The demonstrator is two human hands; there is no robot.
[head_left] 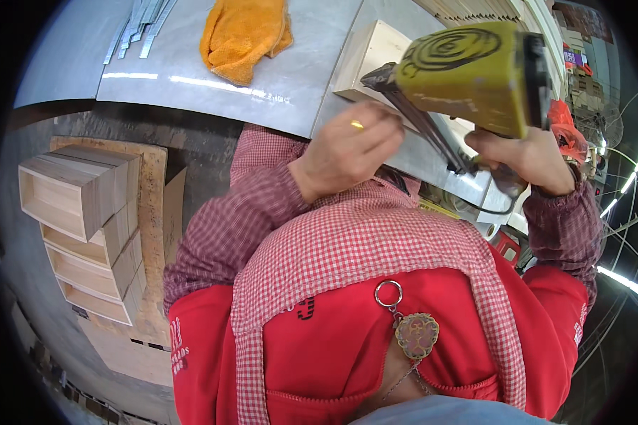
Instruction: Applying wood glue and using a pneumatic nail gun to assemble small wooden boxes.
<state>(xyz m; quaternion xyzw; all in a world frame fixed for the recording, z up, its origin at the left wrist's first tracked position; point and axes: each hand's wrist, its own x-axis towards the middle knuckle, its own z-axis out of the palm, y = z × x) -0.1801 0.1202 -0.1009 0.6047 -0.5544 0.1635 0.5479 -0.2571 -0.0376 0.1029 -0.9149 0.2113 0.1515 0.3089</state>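
My right hand (524,159) grips the handle of a yellow nail gun (468,78) with a dark magazine (425,127) below its body. Black spiral marks cover the gun's top. It is tilted above the grey metal table (305,64). Close to the magazine is my left hand (354,149), its fingers curled together and a gold ring on one. What those fingers hold, if anything, is hidden. Partly behind the gun, a pale wooden box (365,57) lies on the table.
An orange cloth (241,39) and several thin metal strips (140,25) lie on the table, far left. Pale wooden boxes (85,198) are stacked on a board to my left. A red plastic bag (566,131) hangs at the right. A dark hose (500,211) curves below the gun.
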